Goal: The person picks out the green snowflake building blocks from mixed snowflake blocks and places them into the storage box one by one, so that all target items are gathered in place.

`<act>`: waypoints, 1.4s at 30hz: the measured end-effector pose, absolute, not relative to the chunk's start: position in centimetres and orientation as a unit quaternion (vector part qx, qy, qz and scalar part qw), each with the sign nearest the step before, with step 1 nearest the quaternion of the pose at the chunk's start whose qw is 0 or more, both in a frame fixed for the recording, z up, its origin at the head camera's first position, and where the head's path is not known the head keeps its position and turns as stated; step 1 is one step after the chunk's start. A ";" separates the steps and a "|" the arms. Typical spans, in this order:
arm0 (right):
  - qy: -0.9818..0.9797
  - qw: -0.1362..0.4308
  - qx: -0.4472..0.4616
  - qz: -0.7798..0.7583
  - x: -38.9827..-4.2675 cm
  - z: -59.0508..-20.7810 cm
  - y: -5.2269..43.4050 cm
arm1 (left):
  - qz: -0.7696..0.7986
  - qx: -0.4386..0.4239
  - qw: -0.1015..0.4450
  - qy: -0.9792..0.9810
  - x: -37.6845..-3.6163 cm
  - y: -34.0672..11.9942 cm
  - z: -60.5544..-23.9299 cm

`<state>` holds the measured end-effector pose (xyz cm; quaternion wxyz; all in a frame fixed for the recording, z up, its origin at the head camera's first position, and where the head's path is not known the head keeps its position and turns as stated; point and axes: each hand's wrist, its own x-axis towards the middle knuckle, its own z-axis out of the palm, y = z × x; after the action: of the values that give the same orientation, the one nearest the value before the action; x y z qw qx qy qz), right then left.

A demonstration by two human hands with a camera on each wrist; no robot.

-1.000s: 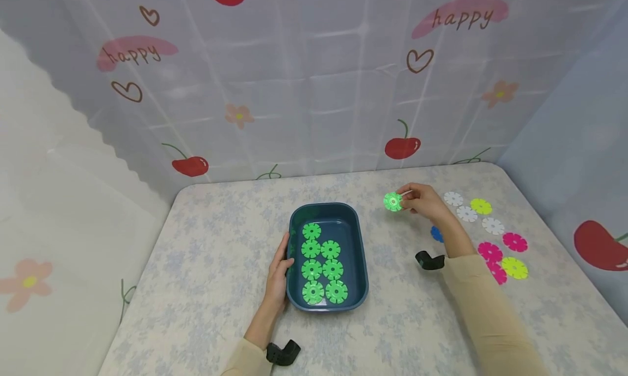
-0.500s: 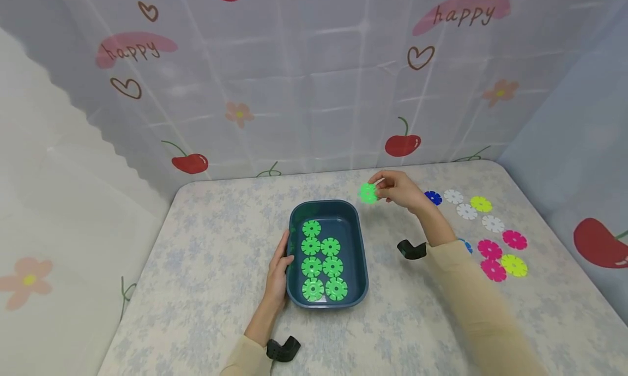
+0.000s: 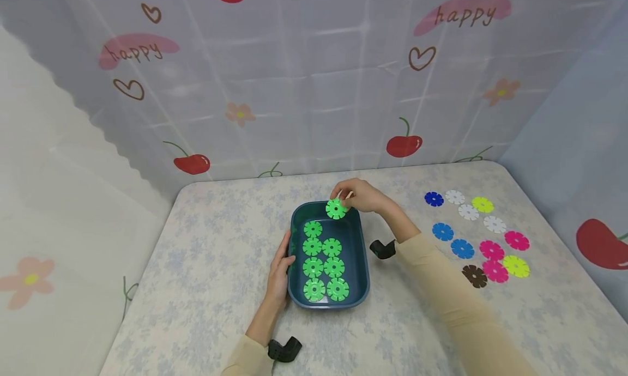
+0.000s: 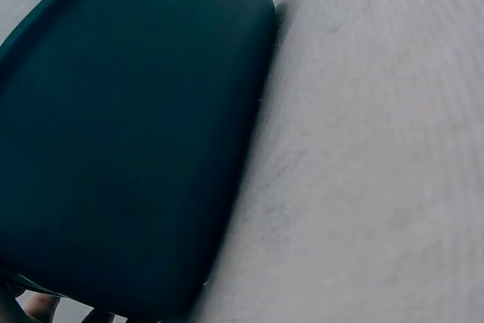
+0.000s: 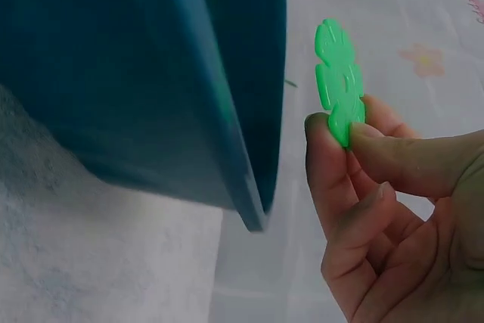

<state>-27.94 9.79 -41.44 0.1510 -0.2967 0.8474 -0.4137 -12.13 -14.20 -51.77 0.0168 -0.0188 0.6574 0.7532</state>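
Observation:
My right hand [image 3: 362, 195] pinches a bright green snowflake building disc [image 3: 336, 208] between thumb and fingers, over the far end of a dark blue tray [image 3: 364, 256]. In the right wrist view that disc [image 5: 338, 85] stands on edge beside the tray wall [image 5: 151, 51], apart from it. My left hand [image 3: 278, 278] holds the tray's left side, thumb at the rim and fingers along the outer wall. Several green discs [image 3: 334, 267] lie flat inside in two columns, the left one longer. The left wrist view is mostly the tray's outer wall [image 4: 128, 134].
Loose discs lie on the table's right: blue [image 3: 444, 231], dark blue [image 3: 434, 199], white [image 3: 468, 212], yellow [image 3: 516, 266], pink [image 3: 491, 250] and brown [image 3: 474, 276]. A patterned curtain [image 3: 314, 92] hangs behind the table [image 3: 221, 245].
My right hand has carried the green disc leftward from the table's right side to over the tray's far end, uncovering the blue and brown discs. The left hand and tray have stayed put.

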 end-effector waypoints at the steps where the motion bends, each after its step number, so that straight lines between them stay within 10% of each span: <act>1: 0.849 0.153 -0.301 -0.407 -27.9 -41.5 9.5 | 0.753 -0.020 0.017 0.658 -12.1 -14.2 -51.8; 42: 0.910 0.077 -0.357 -0.198 -26.4 -45.0 6.4 | 0.752 -0.002 0.016 0.659 -12.0 -14.3 -51.7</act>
<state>-26.39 6.42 -45.02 0.0774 -0.3567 0.9097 -0.1981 -12.01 -14.31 -51.74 0.0158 -0.0021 0.6589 0.7520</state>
